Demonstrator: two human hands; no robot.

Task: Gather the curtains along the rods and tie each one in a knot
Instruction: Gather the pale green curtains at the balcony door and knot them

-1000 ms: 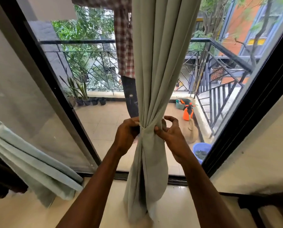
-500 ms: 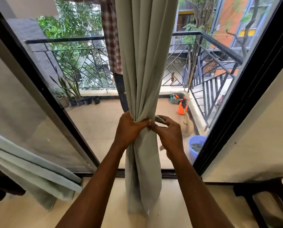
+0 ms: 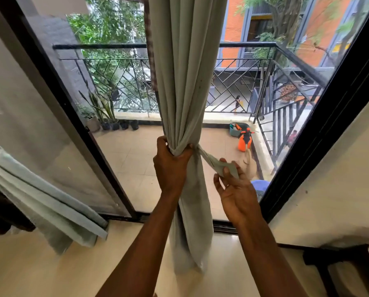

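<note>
A moment ago both my hands sat together at the waist of the curtain (image 3: 185, 82). Now they are apart. My left hand (image 3: 172, 166) has closed fully round the gathered folds, fingers and thumb wrapped tight, so the whole bunch is held in one fist. My right hand (image 3: 236, 185) has come away to the right and a little down, drawing out a narrow strip of cloth (image 3: 208, 160) that runs taut from the gather to my fingers. I pinch its end between thumb and the first fingers; the other fingers hang loose and spread.

The curtain hangs in the middle of the open door, its lower end trailing on the floor just inside the sill. I judge the gathering done here and the tying begun: the strip is free and needs to go round the bunch. The second curtain (image 3: 40, 189) droops at the left edge of the door; whether it is knotted I cannot tell.
</note>
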